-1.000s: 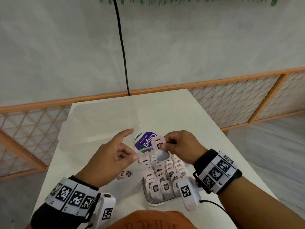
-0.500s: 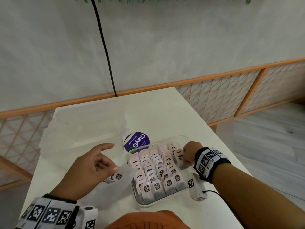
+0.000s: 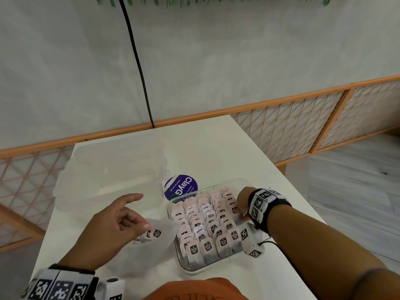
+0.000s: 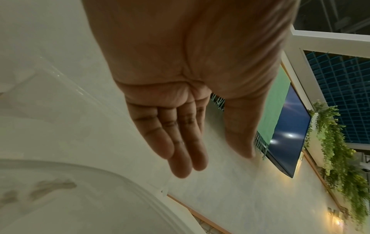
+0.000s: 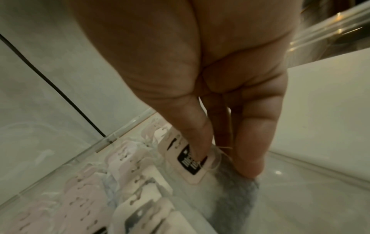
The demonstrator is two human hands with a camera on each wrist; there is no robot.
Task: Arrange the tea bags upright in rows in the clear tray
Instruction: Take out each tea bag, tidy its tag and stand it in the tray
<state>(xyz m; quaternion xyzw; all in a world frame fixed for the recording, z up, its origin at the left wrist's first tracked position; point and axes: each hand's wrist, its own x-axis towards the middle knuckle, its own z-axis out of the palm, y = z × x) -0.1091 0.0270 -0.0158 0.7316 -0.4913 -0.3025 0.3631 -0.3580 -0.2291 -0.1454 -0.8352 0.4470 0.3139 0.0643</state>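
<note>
The clear tray (image 3: pixel 234 183) stands on the white table, filled with several rows of upright pink-tagged tea bags (image 3: pixel 201 221). My right hand (image 3: pixel 239 210) reaches down into the tray's right-hand row. In the right wrist view its thumb and fingers (image 5: pixel 250 152) pinch one tea bag (image 5: pixel 193 170) close to the tray's right wall. My left hand (image 3: pixel 143 211) hovers left of the tray with relaxed fingers and holds nothing; the left wrist view shows its palm (image 4: pixel 180 79) bare. Just under it a few loose tea bags (image 3: pixel 152 234) lie inside a thin plastic bag (image 3: pixel 161 247).
A round purple ClayGo packet (image 3: pixel 180 187) lies just behind the tray. A large clear plastic lid or box (image 3: pixel 108 176) sits at the back left. The table's right edge (image 3: pixel 303 202) runs close beside my right wrist. A black cable (image 3: pixel 138 61) hangs down the wall.
My right hand has come down from above the tray's far end into the right-hand row, still pinching the tea bag. The left hand has drawn back a little over the plastic bag.
</note>
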